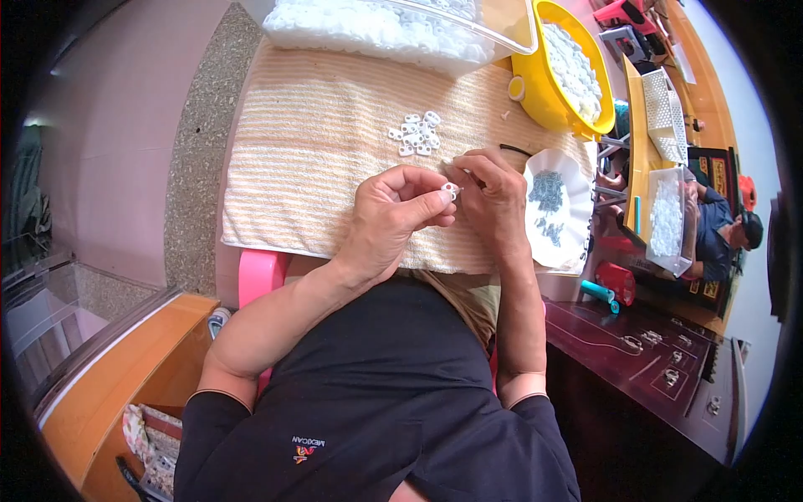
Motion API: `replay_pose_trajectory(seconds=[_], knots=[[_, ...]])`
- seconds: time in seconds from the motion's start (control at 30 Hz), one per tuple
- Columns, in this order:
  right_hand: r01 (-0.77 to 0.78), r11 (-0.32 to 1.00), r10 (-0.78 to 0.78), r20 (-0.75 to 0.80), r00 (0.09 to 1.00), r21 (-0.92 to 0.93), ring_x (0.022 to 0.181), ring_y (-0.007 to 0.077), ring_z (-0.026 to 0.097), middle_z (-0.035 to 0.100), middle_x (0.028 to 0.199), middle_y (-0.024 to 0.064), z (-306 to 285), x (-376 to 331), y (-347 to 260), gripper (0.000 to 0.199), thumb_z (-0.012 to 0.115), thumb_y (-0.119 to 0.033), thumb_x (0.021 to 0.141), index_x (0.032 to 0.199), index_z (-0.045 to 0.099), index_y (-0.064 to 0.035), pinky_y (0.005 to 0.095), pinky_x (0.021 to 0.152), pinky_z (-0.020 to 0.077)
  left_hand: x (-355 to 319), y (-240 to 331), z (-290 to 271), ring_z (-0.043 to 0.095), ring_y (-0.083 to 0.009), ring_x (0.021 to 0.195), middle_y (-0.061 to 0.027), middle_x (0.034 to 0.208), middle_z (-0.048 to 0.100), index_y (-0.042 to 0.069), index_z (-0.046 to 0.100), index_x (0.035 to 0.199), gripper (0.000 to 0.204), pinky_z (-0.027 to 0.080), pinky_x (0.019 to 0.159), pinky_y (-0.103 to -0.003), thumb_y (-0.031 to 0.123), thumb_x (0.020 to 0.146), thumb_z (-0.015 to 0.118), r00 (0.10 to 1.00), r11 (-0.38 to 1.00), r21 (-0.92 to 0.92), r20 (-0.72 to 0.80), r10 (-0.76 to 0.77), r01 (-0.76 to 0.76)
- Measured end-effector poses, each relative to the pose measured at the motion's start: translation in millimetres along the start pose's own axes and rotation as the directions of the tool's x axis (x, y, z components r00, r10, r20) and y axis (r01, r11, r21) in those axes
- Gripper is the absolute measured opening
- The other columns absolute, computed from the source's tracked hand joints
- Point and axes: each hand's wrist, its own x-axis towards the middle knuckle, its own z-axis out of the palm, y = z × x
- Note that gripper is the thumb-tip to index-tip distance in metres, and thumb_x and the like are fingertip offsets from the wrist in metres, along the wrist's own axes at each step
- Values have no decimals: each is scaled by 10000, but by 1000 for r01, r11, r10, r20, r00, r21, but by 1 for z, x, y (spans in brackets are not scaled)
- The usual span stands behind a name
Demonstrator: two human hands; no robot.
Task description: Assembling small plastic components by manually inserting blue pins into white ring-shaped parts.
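Over the striped towel, my left hand (400,213) pinches a small white plastic piece (451,191) with holes in it between thumb and fingertips. My right hand (495,194) is closed right beside it, its fingertips drawn together close to the piece. Whatever those fingers hold, if anything, is too small and hidden to make out. Beyond my hands lies a loose pile of similar white pieces (411,134). To the right of my right hand is a white fluted paper liner (571,178) holding many tiny dark grey metal-looking parts (549,192).
A clear bin (376,38) of white pieces stands at the far edge of the towel (293,151). Beside it is a yellow tub (527,75), also full of white pieces. A thin black object (514,150) lies near the liner. Another person (718,230) sits at the right.
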Motion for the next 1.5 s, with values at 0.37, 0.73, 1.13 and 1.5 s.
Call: replay_pose_trajectory(seconds=[0.37, 0.73, 1.13, 1.5], knots=[[-54, 996, 53, 5, 999, 67, 702, 268, 654, 653, 817, 109, -2, 1, -2, 92, 718, -57, 768, 812, 640, -41, 349, 617, 504, 0, 0, 0, 662, -142, 763, -67, 857, 672, 13, 627, 986, 130, 566, 751, -287, 37, 863, 665, 1000, 1000, 10, -5, -3, 3], [-75, 994, 72, 36, 997, 82, 661, 269, 661, 652, 752, 140, -5, 4, 0, 95, 716, -72, 782, 821, 642, -28, 342, 604, 509, 1, -1, -1, 681, -175, 785, -97, 868, 680, 5, 617, 969, 101, 576, 769, -307, 14, 872, 645, 1000, 1000, 9, -27, 0, 0], [-241, 964, 238, 42, 970, 115, 594, 179, 662, 661, 674, 127, -10, 5, -5, 91, 701, -71, 788, 828, 644, -13, 294, 552, 504, 4, -4, -4, 670, -174, 813, -89, 877, 660, -6, 610, 970, 98, 576, 784, -318, 1, 875, 634, 1000, 1000, -3, -15, 16, -16], [11, 977, -29, -82, 996, -214, 608, 179, 645, 670, 797, 112, -5, 14, 4, 117, 679, -35, 796, 912, 665, -24, 296, 542, 500, 4, -3, -3, 665, -159, 750, -114, 843, 668, -34, 602, 971, 129, 571, 736, -284, 25, 866, 646, 998, 1000, -2, -64, 23, -23]])
